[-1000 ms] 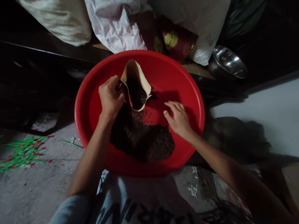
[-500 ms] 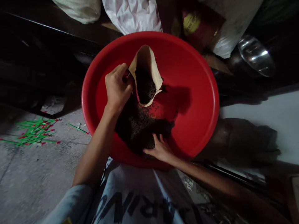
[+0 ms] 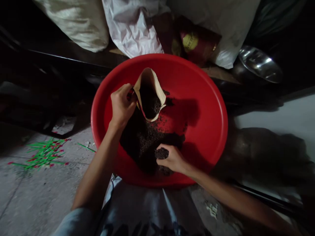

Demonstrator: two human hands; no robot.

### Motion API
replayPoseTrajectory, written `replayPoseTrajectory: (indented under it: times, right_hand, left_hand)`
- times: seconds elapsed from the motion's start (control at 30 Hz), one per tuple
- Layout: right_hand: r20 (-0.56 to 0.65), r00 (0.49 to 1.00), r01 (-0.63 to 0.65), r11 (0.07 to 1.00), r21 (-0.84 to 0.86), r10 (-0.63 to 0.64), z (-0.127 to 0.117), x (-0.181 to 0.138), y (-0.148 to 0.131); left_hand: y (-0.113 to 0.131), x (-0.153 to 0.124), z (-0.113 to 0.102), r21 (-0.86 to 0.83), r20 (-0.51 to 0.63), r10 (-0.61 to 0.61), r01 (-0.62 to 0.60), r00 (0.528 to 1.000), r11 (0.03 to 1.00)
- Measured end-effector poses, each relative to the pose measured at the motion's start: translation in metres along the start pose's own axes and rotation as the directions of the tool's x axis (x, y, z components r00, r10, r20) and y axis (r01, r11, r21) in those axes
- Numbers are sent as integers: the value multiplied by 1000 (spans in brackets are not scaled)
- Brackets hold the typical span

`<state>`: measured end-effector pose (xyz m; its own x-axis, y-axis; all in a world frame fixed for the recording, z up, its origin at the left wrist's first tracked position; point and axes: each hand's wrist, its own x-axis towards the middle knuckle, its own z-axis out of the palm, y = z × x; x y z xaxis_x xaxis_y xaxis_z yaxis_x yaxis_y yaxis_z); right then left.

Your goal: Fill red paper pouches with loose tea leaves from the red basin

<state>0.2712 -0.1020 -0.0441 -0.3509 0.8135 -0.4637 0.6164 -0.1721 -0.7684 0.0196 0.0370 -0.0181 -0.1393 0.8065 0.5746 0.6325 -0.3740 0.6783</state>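
Observation:
A large red plastic basin (image 3: 209,101) holds a heap of dark, crumbly, soil-like material (image 3: 150,137). Toward its far left side, an open paper bag (image 3: 161,93) stands with the same dark stuff inside. My left hand (image 3: 121,103) pinches the left edge of the bag's mouth. Lower down, my right hand (image 3: 173,159) is closed round a handful of the dark material, just above the near part of the heap.
White sacks (image 3: 135,31) and a dark red packet (image 3: 198,42) with a yellow label lie behind the basin. A steel bowl (image 3: 261,65) sits at the far right. Green sticks (image 3: 46,152) with red tips are scattered on the floor at left.
My right hand has gone from spread fingers on the heap to closed round a handful of the dark material. The left hand keeps hold of the bag. The view has tilted up slightly.

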Motion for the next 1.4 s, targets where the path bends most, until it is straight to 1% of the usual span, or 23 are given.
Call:
replayPoseTrajectory:
  times: [0.07, 0.13, 0.17, 0.23, 0.27, 0.3, 0.4, 0.47, 0.53, 0.57, 0.67, 0.7, 0.73, 0.83, 0.9, 0.97, 1.03, 1.1, 1.17, 1.23, 1.3, 1.37, 1.4]
  right_hand:
    - [-63, 988, 148, 986, 75, -143, -23, -7, -37]
    - [-155, 942, 310, 949, 54, -299, -45, -7, -77]
    - [-227, 894, 397, 918, 3, -386, -55, -2, -95]
    - [-357, 763, 514, 841, -172, -539, -66, 19, -125]
    - [-391, 702, 529, 803, -274, -596, -68, 34, -136]
    - [-393, 668, 516, 773, -369, -632, -69, 52, -144]
    - [-311, 637, 471, 676, -567, -705, -68, 98, -156]
    - [-300, 613, 433, 628, -646, -731, -68, 111, -155]
    - [-366, 621, 308, 645, -699, -693, -70, 112, -146]
    - [-402, 652, 222, 669, -709, -643, -73, 110, -139]
    - [-437, 790, 21, 732, -681, -430, -87, 103, -118]
    - [-441, 812, -1, 754, -657, -383, -95, 101, -113]
    - [-454, 815, -2, 782, -624, -360, -103, 99, -109]
    - [-550, 754, 57, 870, -489, -359, -127, 87, -109]
    - [-591, 720, 118, 904, -411, -363, -135, 74, -111]
    - [-586, 701, 218, 904, -368, -407, -133, 61, -108]
    - [-461, 709, 393, 842, -369, -533, -123, 50, -97]
    - [-261, 706, 535, 737, -413, -659, -110, 40, -82]
    - [-130, 679, 587, 640, -496, -723, -100, 32, -67]
    - [-138, 643, 574, 593, -565, -753, -96, 26, -56]
    - [-168, 609, 570, 575, -587, -775, -97, 21, -50]
    - [-178, 600, 563, 570, -599, -780, -101, 20, -47]
    - [-181, 600, 554, 569, -608, -779, -104, 20, -46]
  left_hand:
    - [0, 0, -3, 16, 8, 32, -32, 999, 999]
    - [0, 0, -4, 41, 5, 66, -66, 998, 997]
    - [0, 0, -4, 50, 5, 78, -78, 997, 996]
    - [0, 1, -4, 45, 15, 91, -92, 996, 995]
    - [1, 1, -4, 32, 24, 92, -93, 995, 995]
    - [1, 2, -4, 18, 32, 90, -91, 995, 996]
    - [2, 4, -7, 5, 22, 82, -82, 996, 997]
    - [0, 7, -12, 36, 7, 82, -82, 997, 996]
    - [-4, 8, -16, 87, 13, 85, -85, 996, 993]
    - [-6, 8, -17, 110, 22, 86, -88, 996, 990]
    - [-6, 6, -21, 145, 7, 112, -112, 994, 983]
    - [-3, 4, -23, 144, -12, 135, -131, 991, 981]
    - [1, 2, -25, 139, -34, 163, -157, 986, 978]
    - [22, -5, -35, 124, -91, 231, -219, 969, 968]
    - [34, -10, -41, 96, -115, 207, -197, 972, 976]
    - [40, -16, -43, 58, -72, 156, -152, 985, 987]
    - [38, -24, -40, 33, 21, 121, -122, 992, 992]
    - [33, -32, -33, 39, 87, 90, -93, 992, 995]
    - [29, -38, -29, 42, 85, 57, -61, 995, 997]
    - [30, -37, -29, 6, 105, 73, -75, 992, 997]
    - [34, -31, -34, -49, 249, 156, -148, 956, 988]
    - [38, -21, -40, -54, 455, 237, -239, 858, 969]
    - [39, -16, -43, -40, 526, 269, -292, 807, 955]
